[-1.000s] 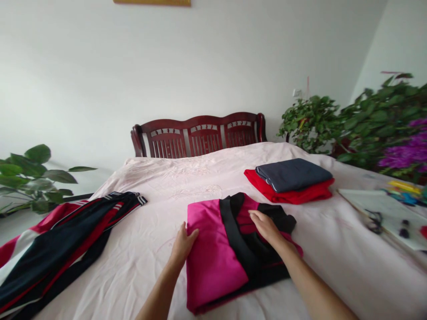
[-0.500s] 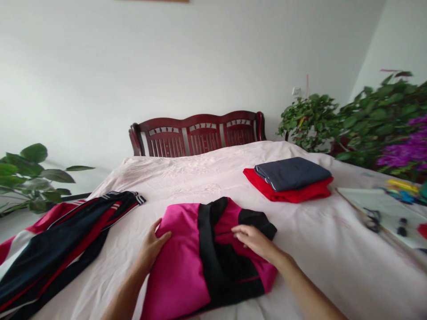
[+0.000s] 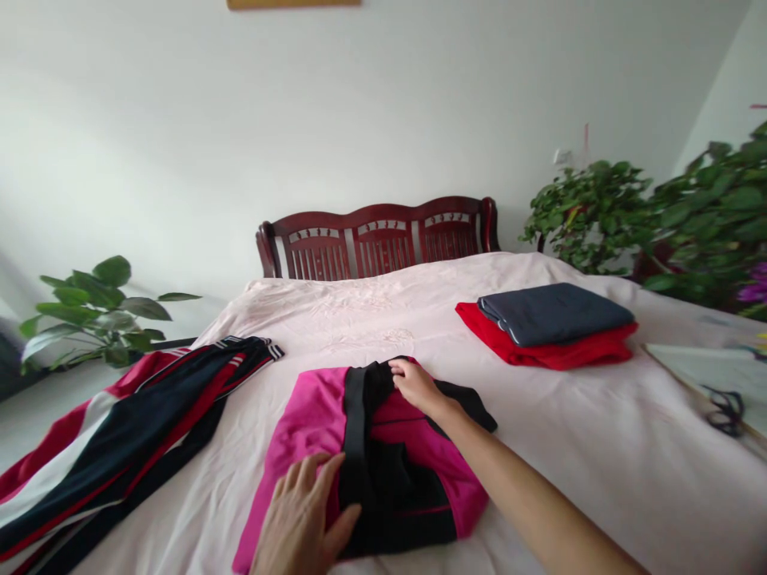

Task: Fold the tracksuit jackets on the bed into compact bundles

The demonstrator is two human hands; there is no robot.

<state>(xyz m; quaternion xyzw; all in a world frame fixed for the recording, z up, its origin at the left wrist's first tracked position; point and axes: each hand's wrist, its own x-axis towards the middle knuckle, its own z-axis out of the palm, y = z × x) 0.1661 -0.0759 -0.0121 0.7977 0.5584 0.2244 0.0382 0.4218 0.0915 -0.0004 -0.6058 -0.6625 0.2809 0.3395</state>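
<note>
A bright pink and black garment point(image 3: 317, 407), partly folded, lies on the pale bedspread in front of me. My left hand point(image 3: 305, 511) rests on its lower left part, fingers spread across the pink cloth and the black band. At the garment's far edge, my right hand point(image 3: 413, 385) has its fingers curled together on the black fabric. The right forearm crosses over the garment's right side and hides some of it.
Dark trousers and a red-and-white garment point(image 3: 89, 423) lie at the left. A folded dark grey garment point(image 3: 557, 313) tops a folded red one point(image 3: 587, 351) at the right. Glasses point(image 3: 725, 409) sit near the right edge. Beyond stand a wooden headboard point(image 3: 383, 243) and leafy plants point(image 3: 593, 208).
My left hand has moved down and right from the garment's left edge onto its front part. My right hand has shifted left and up to the far edge. The view has turned left.
</note>
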